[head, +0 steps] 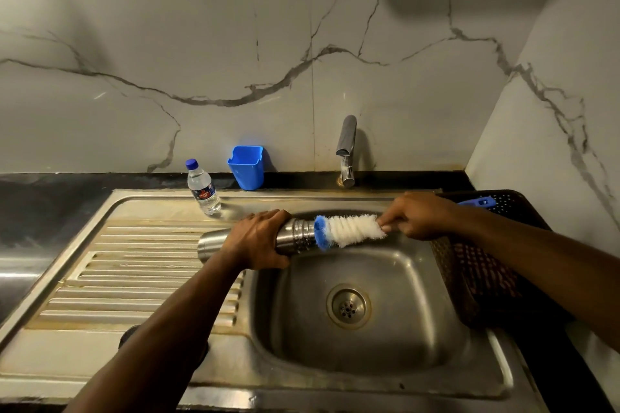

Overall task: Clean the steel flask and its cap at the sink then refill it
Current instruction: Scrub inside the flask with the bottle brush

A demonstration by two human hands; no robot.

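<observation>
My left hand (256, 240) grips the steel flask (295, 236) around its middle and holds it on its side over the left rim of the sink basin (396, 339), mouth pointing right. My right hand (414, 215) grips the handle of a bottle brush (350, 230) with white bristles and a blue tip. The blue tip sits at the flask's mouth, and most of the bristles are outside. A dark round object (129, 335), partly hidden under my left forearm, lies on the drainboard; I cannot tell whether it is the cap.
A tap (347, 147) stands behind the basin with no water running. A small plastic water bottle (202, 187) and a blue plastic holder (246, 166) stand at the back. A dark basket (476, 265) with a checked cloth sits right of the basin. The ribbed drainboard (134, 265) lies left.
</observation>
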